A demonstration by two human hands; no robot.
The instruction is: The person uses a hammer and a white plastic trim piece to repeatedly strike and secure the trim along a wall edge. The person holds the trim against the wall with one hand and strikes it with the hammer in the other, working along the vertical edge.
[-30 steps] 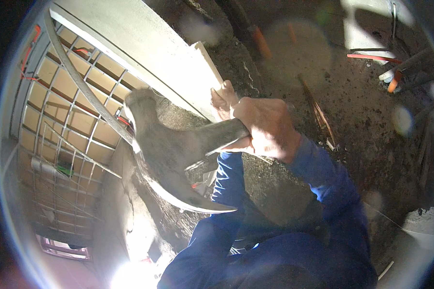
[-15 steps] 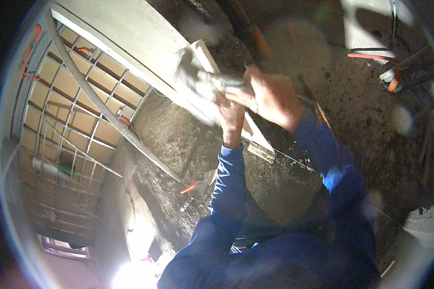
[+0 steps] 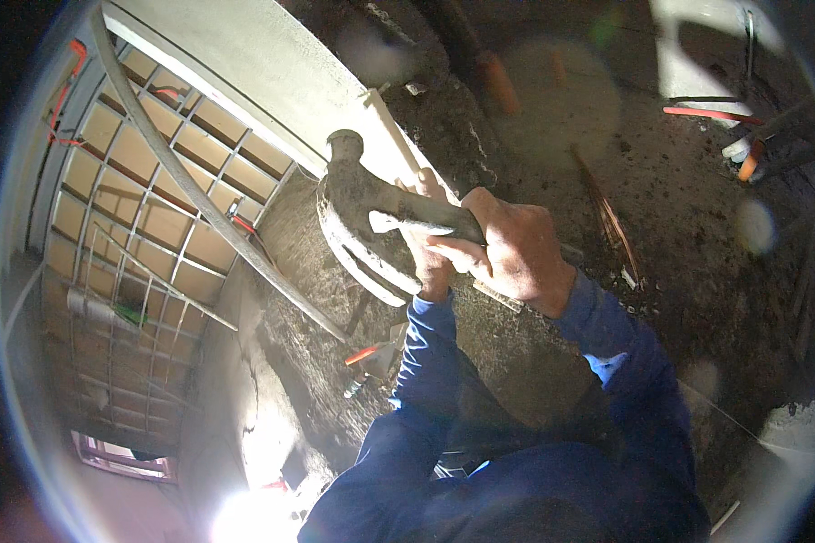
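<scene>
My right hand (image 3: 521, 249) grips a grey metal claw hammer (image 3: 358, 192) by its handle. The hammer's head points left, with its round face up and its curved claw reaching down across my left wrist. Behind the hammer, my left hand (image 3: 430, 258) is closed around a long pale strip (image 3: 391, 131) that slants along the edge of the light grey wall (image 3: 272, 77). Much of that hand and the strip's middle are hidden by the hammer and my right hand.
A metal grid (image 3: 154, 199) covers the opening at left, with a long grey pole (image 3: 190, 199) leaning across it. An orange-handled trowel (image 3: 371, 356) lies on the rough ground below. Thin wooden splinters (image 3: 611, 217) and an orange-ended bar (image 3: 750, 161) lie at right.
The hammer and my right hand have come down and nearer; the hammer, blurred before, is sharp now. My left hand stays about the strip.
</scene>
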